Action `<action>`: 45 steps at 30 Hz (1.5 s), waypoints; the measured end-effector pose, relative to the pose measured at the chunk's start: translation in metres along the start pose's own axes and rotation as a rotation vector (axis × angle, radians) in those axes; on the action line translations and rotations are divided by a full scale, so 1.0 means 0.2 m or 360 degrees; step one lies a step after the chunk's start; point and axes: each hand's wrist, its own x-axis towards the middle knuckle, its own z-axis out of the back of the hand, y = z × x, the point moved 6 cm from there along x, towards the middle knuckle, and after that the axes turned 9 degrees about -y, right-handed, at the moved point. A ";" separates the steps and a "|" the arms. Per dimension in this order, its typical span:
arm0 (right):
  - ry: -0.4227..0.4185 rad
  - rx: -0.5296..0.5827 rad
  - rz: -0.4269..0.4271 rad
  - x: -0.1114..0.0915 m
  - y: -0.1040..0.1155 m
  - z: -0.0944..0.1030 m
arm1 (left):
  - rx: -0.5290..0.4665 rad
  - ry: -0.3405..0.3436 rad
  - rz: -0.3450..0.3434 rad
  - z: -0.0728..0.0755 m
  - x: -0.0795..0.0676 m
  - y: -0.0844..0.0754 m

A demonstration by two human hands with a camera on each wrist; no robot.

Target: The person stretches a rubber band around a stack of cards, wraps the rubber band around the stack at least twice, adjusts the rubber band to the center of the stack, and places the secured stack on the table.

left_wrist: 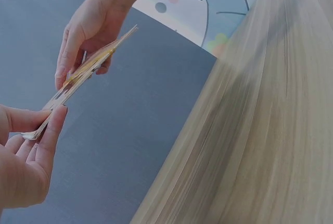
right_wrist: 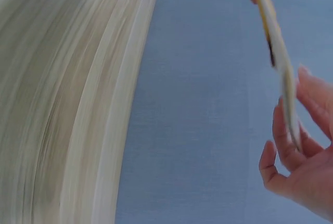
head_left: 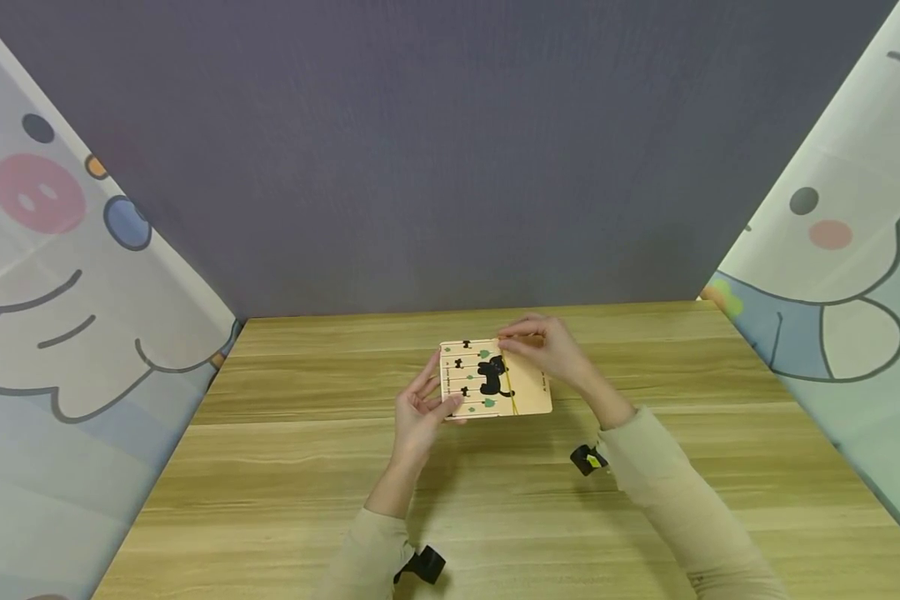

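A small cream notebook point(head_left: 528, 392) with rounded corners, thin stripes and a black animal drawing is held above the table. My left hand point(head_left: 417, 414) grips its left end, thumb on the cover and fingers beneath. Around the notebook runs a thin yellow rubber band point(head_left: 507, 379), slanting across the cover. At the top edge, my right hand point(head_left: 547, 346) pinches the band's upper end with thumb and fingers. Seen edge-on in the left wrist view, the notebook point(left_wrist: 65, 92) shows several thin layers. The right wrist view shows its edge point(right_wrist: 281, 52) blurred.
Below the hands spreads a wood-grain table point(head_left: 285, 467). A dark grey panel point(head_left: 450, 167) stands along its far edge. Cartoon-printed cloths hang on the left point(head_left: 45, 250) and right point(head_left: 847, 275). Black wrist cameras show at the left sleeve point(head_left: 426, 565) and right sleeve point(head_left: 585, 460).
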 end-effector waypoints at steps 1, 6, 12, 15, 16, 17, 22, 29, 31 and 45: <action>-0.0032 -0.0032 0.0010 0.00 -0.01 0.00 | 0.0006 -0.0005 -0.0002 0.00 0.00 0.00; -0.0221 -0.0148 0.0031 -0.01 -0.01 0.04 | 0.0022 -0.0038 0.0008 0.01 0.00 0.01; -0.0387 -0.0120 -0.0069 -0.06 0.01 0.08 | 0.0016 -0.0079 0.0023 0.03 0.01 0.01; -0.0480 -0.0090 -0.0094 -0.09 0.02 0.11 | 0.0014 -0.0085 0.0021 0.03 0.02 0.01; -0.0509 -0.0077 -0.0093 -0.10 0.02 0.11 | 0.0011 -0.0083 0.0019 0.03 0.02 0.01; -0.0539 -0.0056 -0.0091 -0.11 0.03 0.12 | 0.0007 -0.0080 0.0017 0.03 0.02 0.01; -0.0626 0.0073 -0.0063 -0.16 0.13 0.15 | -0.0003 -0.0079 0.0008 0.04 0.03 0.01; -0.0731 0.0361 -0.0201 -0.26 0.07 0.15 | -0.0005 -0.0102 0.0026 0.05 0.05 0.00; -0.0764 0.0421 -0.0252 -0.30 0.03 0.14 | -0.0005 -0.0109 0.0031 0.05 0.05 0.00; -0.0908 0.0765 -0.0171 -0.48 -0.24 0.01 | -0.0001 -0.0155 0.0019 0.07 0.06 -0.03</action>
